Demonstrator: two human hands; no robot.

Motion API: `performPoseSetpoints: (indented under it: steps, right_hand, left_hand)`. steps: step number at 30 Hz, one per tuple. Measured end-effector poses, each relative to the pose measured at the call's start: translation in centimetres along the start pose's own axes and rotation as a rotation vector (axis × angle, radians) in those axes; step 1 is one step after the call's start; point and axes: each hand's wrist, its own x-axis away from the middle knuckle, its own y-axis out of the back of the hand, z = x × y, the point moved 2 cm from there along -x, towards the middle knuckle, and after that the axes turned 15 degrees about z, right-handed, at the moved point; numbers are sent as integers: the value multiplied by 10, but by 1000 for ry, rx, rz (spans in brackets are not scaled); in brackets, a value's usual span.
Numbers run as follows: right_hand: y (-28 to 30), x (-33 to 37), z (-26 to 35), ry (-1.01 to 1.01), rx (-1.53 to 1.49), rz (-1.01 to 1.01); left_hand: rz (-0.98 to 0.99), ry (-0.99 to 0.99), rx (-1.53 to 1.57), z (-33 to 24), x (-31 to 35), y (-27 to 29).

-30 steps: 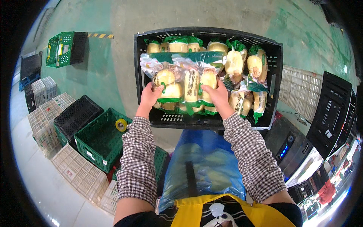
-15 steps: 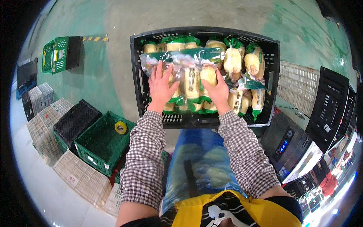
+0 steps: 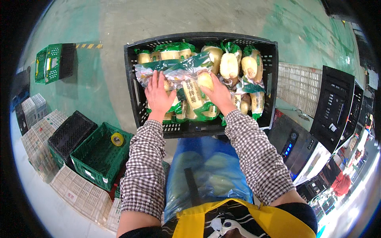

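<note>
The black crate (image 3: 198,130) has a straight-edged rim pierced with slots; inside it, packs (image 3: 229,65) of pale produce fill most of the width, with a narrow gap along its right wall and a dark strip at its near wall. Beyond its far rim stretches smooth grey and green floor (image 3: 178,18). Both forearms, in checked, wrinkled cloth sleeves (image 3: 145,166), cross its near edge. The left hand (image 3: 158,99) rests on the packs at the crate's left side, fingers spread and extended. The right hand (image 3: 219,95) touches a rounded pack (image 3: 204,80) near the crate's middle, thumb on it and the other fingers partly hidden, so whether they grip cannot be told. The packs are clear, glossy, crinkled film with green ends, around smooth oblong shapes. Against the crate's near side is translucent blue plastic (image 3: 224,166); left of the crate stands a green crate (image 3: 89,172) holding a yellow tape roll (image 3: 117,139).
</note>
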Motion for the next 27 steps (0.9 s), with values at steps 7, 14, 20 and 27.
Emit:
performPoseSetpoints:
  steps: [7,14,20,27]
  right_hand:
    - [-17,29,36,229,319,-501]
    - [-30,26,27,397,738,-358]
    - [-17,27,21,612,757,-315]
    - [-51,-10,22,608,773,-504]
  left_hand:
    - [-35,7,-18,2,-5,-6]
    - [-27,8,-35,3,-1,-7]
    - [-38,34,-43,0,-1,-4]
    - [-58,45,-32,4,-2,-5]
